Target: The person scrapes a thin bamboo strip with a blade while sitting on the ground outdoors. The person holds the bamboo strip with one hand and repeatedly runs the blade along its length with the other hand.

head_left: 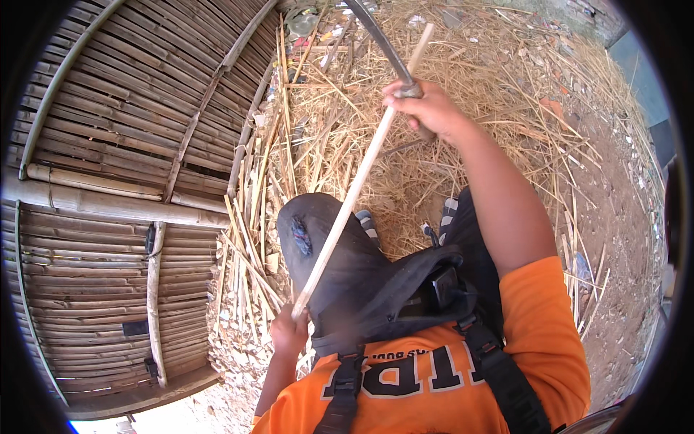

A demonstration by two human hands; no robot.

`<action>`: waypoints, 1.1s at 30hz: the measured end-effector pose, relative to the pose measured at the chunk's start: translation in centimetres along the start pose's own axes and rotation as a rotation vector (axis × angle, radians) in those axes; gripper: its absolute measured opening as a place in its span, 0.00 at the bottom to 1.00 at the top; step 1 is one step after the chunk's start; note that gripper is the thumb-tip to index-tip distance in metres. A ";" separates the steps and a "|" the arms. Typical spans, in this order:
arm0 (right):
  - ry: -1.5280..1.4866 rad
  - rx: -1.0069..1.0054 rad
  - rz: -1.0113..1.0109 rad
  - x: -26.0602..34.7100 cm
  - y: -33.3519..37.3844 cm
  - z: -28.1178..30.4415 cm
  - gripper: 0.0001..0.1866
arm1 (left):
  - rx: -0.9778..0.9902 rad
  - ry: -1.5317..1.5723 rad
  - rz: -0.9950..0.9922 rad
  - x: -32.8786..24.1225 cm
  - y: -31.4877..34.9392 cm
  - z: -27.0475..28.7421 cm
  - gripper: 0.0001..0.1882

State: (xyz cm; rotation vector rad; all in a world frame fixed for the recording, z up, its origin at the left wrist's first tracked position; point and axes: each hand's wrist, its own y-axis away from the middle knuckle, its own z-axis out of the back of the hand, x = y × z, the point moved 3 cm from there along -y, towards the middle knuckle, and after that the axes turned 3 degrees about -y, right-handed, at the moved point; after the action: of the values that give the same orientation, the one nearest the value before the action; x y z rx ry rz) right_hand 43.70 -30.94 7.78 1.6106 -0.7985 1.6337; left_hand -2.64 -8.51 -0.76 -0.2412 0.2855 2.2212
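A long pale bamboo strip runs diagonally from lower left to upper right across my raised knee, which is in dark trousers. My left hand grips the strip's lower end beside my thigh. My right hand is closed on the handle of a curved dark blade, a sickle-like knife, with the blade resting against the strip near its upper end. The blade's tip leaves the top edge of the picture.
A slatted bamboo platform fills the left side. Loose bamboo slivers lie heaped beside it. Straw and shavings cover the dirt ground ahead and to the right. My striped sandals show by my knees.
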 end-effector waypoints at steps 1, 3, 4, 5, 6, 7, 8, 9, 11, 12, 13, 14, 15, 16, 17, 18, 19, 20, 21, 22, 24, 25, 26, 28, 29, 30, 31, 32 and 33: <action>0.067 -0.018 0.007 0.7 0.4 0.7 0.18 | 0.013 0.019 0.023 0.3 0.1 -0.1 0.17; 0.291 -0.155 0.065 1.3 0.7 3.2 0.21 | 0.042 0.060 0.065 0.9 0.1 -0.4 0.17; 0.413 -0.246 0.111 1.4 0.8 4.6 0.22 | 0.058 0.054 0.052 0.9 0.1 -0.4 0.17; 0.535 -0.337 0.157 1.5 0.9 5.8 0.22 | 0.075 0.049 0.040 1.0 0.0 -0.4 0.17; 0.536 -0.294 0.193 2.0 1.1 5.9 0.23 | 0.093 0.040 0.025 0.5 -0.3 -0.2 0.17; 0.612 -0.203 0.213 2.0 1.4 5.1 0.23 | 0.070 0.034 0.008 -0.2 -0.3 0.1 0.16; 0.687 -0.111 0.231 1.7 1.9 3.8 0.22 | 0.046 0.029 -0.009 -1.1 -0.1 0.4 0.16; 0.759 -0.021 0.248 2.0 2.5 2.2 0.21 | 0.024 0.020 -0.029 -2.0 -0.2 0.8 0.15; 0.863 0.266 0.222 1.9 2.7 -1.0 0.21 | -0.043 0.068 -0.081 -2.6 -0.2 1.1 0.14; 0.967 0.350 0.229 2.4 3.5 -2.4 0.20 | -0.072 0.090 -0.107 -2.7 -0.2 1.3 0.13; 1.070 0.436 0.237 2.5 4.0 -3.2 0.20 | -0.026 0.109 -0.071 -2.3 -0.3 0.9 0.13; 1.088 0.438 0.267 2.3 4.2 -3.3 0.17 | 0.013 0.131 -0.033 -1.4 -0.3 0.2 0.12; 1.033 0.421 0.193 1.6 3.5 -3.0 0.15 | 0.048 0.150 0.009 -0.5 -0.4 -0.6 0.11; 0.982 0.395 0.109 1.0 2.7 -1.9 0.14 | 0.029 0.181 -0.018 -0.3 -0.5 -1.0 0.12; 0.929 0.369 0.026 0.6 2.0 -0.9 0.12 | 0.014 0.241 0.002 0.0 -0.3 -1.1 0.13; 0.922 0.300 0.041 0.8 1.8 -0.1 0.11 | 0.005 0.309 0.025 -0.5 0.1 -1.3 0.14; 0.915 0.231 0.056 1.1 1.7 0.7 0.11 | -0.004 0.377 0.048 -0.6 0.5 -1.5 0.14; 0.908 0.163 0.071 1.4 1.7 1.2 0.10 | -0.068 0.262 -0.014 0.3 0.5 -2.2 0.17; 0.954 0.224 0.094 0.9 2.0 0.7 0.09 | -0.060 0.308 -0.048 0.0 0.5 -2.3 0.19; 0.994 0.288 0.125 0.2 2.1 -0.5 0.08 | -0.061 0.349 -0.079 -0.5 0.5 -2.0 0.20; 1.075 0.443 0.217 -0.6 3.2 -3.9 0.08 | -0.062 0.350 -0.130 -0.4 0.5 -2.1 0.22; 1.066 0.452 0.214 -0.8 3.0 -4.3 0.08 | -0.064 0.310 -0.150 0.2 0.2 -2.4 0.22; 1.057 0.463 0.211 -1.1 2.6 -4.5 0.08 | -0.064 0.270 -0.169 0.7 -0.1 -2.6 0.23; 0.883 0.345 0.264 -4.1 -0.1 -2.4 0.11 | -0.018 0.204 -0.141 0.9 -0.6 -2.9 0.22; 0.881 0.293 0.158 -3.7 -0.6 -1.4 0.12 | -0.012 0.208 -0.122 0.9 -0.6 -2.8 0.22; 0.874 0.239 0.059 -2.5 -0.9 -0.6 0.12 | -0.013 0.210 -0.104 0.7 -0.4 -2.2 0.22; 0.866 0.183 -0.041 -1.7 -1.2 -0.2 0.12 | -0.013 0.213 -0.087 0.7 -0.4 -1.9 0.22; 0.850 0.179 -0.032 -1.3 -1.1 -0.6 0.13 | 0.021 0.237 -0.085 1.0 -0.5 -2.0 0.22; 0.858 0.237 0.044 -1.3 -0.6 -1.8 0.13 | 0.030 0.273 -0.092 1.3 -0.4 -2.1 0.23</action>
State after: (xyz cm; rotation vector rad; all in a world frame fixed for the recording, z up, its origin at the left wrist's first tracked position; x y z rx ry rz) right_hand 43.16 -29.16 6.36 0.8581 -0.1919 2.2434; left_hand -2.95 -7.91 -3.22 -0.5331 0.4462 2.0909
